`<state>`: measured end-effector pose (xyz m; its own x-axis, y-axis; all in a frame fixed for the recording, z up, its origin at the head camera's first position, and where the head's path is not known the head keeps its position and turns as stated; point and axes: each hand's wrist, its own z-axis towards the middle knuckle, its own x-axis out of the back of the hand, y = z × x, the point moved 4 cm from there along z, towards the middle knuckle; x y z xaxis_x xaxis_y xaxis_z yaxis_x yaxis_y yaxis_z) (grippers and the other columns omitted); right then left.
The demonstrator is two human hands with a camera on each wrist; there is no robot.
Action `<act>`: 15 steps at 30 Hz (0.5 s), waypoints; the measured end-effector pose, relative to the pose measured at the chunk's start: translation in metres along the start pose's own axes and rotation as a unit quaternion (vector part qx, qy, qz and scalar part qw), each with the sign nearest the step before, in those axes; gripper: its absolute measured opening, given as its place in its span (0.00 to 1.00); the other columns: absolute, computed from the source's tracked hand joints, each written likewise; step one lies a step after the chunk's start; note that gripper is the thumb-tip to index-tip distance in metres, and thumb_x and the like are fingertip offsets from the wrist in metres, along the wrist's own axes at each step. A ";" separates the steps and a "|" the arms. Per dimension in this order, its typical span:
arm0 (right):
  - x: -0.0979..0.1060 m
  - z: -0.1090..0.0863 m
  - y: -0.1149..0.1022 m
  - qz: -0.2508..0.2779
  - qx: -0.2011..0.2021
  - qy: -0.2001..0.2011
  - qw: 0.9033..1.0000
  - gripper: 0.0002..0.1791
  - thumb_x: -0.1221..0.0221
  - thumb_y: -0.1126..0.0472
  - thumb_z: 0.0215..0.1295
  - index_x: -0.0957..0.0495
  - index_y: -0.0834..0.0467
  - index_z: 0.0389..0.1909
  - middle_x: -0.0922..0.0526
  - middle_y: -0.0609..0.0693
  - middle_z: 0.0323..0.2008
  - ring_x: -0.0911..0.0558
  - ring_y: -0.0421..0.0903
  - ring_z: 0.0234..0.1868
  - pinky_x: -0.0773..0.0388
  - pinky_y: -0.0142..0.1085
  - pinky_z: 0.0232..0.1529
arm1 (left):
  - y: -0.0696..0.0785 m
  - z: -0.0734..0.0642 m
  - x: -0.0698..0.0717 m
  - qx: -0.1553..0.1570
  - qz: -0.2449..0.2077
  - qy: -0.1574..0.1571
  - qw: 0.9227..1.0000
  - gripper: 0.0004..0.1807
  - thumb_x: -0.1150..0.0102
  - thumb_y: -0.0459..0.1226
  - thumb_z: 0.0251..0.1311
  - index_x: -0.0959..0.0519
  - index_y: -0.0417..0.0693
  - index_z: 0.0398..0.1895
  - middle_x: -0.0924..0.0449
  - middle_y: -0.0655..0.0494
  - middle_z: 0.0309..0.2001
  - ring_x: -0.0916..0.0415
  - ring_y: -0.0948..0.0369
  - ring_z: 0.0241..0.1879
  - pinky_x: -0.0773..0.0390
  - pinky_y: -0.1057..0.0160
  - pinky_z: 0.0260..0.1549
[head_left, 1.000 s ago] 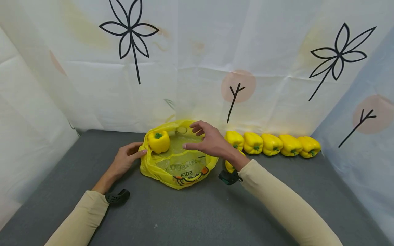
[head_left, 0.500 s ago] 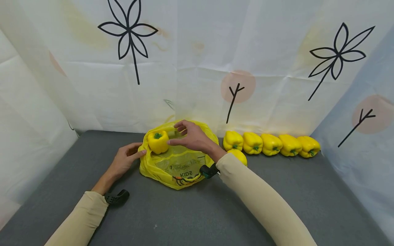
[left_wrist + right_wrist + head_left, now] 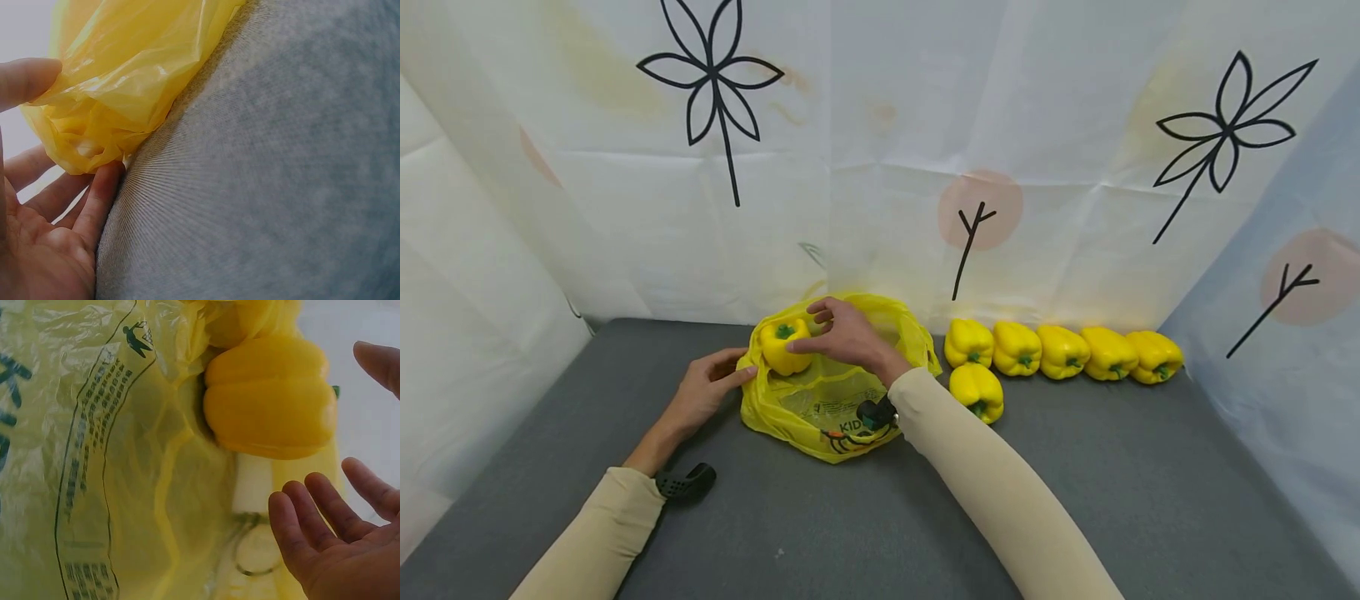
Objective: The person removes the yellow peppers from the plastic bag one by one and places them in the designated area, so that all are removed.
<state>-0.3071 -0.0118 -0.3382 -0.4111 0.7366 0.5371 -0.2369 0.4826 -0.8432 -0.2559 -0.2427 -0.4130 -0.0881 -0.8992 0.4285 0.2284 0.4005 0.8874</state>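
A yellow plastic bag point(image 3: 758, 408) lies on the dark table with its mouth spread wide. Inside, at its left, stands a yellow bell pepper point(image 3: 778, 357) with its green stem up. My left hand point(image 3: 702, 388) pinches the bag's left edge; in the left wrist view, the thumb lies above the gathered film and the fingers point(image 3: 100, 200) below. Over the bag's mouth, my right hand point(image 3: 852, 337) has its thumb and fingers spread beside the pepper. The right wrist view shows that pepper point(image 3: 269, 400) apart from the fingers, which hold nothing.
Right of the bag, several yellow bell peppers point(image 3: 1061, 352) lie in a row along the back cloth. One more pepper point(image 3: 976, 393) lies in front of the row's left end. The patterned cloth point(image 3: 880, 233) hangs behind the grey table point(image 3: 850, 533).
My right hand has moved left across the bag's mouth toward the pepper inside. The pepper in front of the row has come fully into view. My left hand has stayed on the bag's edge.
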 end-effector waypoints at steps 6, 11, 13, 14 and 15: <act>-0.008 0.009 0.003 0.024 0.000 0.008 1.000 0.40 0.26 0.49 0.59 0.30 0.56 0.70 0.28 0.55 0.67 0.28 0.54 0.65 0.24 0.46 0.59 | -0.002 0.001 0.000 0.002 0.001 0.000 1.000 0.28 0.44 0.44 0.75 0.30 0.36 0.71 0.26 0.37 0.64 0.28 0.70 0.54 0.28 0.76 0.49; -0.014 0.013 0.003 0.019 0.005 0.008 1.000 0.41 0.26 0.49 0.58 0.30 0.54 0.71 0.28 0.55 0.67 0.27 0.52 0.64 0.23 0.45 0.58 | -0.003 0.002 0.000 0.000 0.003 -0.001 1.000 0.28 0.45 0.44 0.75 0.29 0.36 0.70 0.25 0.38 0.64 0.27 0.67 0.55 0.28 0.76 0.49; -0.017 0.014 0.003 0.018 0.004 0.004 1.000 0.41 0.26 0.49 0.58 0.30 0.53 0.71 0.28 0.54 0.67 0.27 0.51 0.63 0.23 0.44 0.57 | -0.002 0.001 0.000 0.000 0.003 -0.001 1.000 0.28 0.45 0.44 0.76 0.29 0.36 0.70 0.25 0.38 0.64 0.26 0.62 0.57 0.28 0.76 0.49; -0.018 0.015 0.003 0.019 0.005 0.001 1.000 0.41 0.26 0.49 0.58 0.30 0.53 0.71 0.28 0.53 0.67 0.27 0.51 0.63 0.23 0.43 0.57 | -0.001 0.001 0.000 0.001 0.002 -0.001 1.000 0.28 0.45 0.44 0.76 0.29 0.36 0.70 0.25 0.38 0.64 0.26 0.60 0.57 0.28 0.76 0.49; -0.019 0.015 0.003 0.019 0.005 -0.001 1.000 0.41 0.26 0.49 0.58 0.30 0.53 0.71 0.28 0.52 0.67 0.26 0.50 0.62 0.23 0.42 0.56 | 0.000 0.001 0.000 0.000 0.002 -0.001 1.000 0.28 0.45 0.44 0.76 0.29 0.36 0.70 0.25 0.37 0.64 0.26 0.59 0.57 0.28 0.76 0.49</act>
<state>-0.3135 -0.0315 -0.3512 -0.4226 0.7530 0.5044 -0.2298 0.4493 -0.8633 -0.2565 -0.2425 -0.4132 -0.0890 -0.8972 0.4327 0.2283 0.4044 0.8856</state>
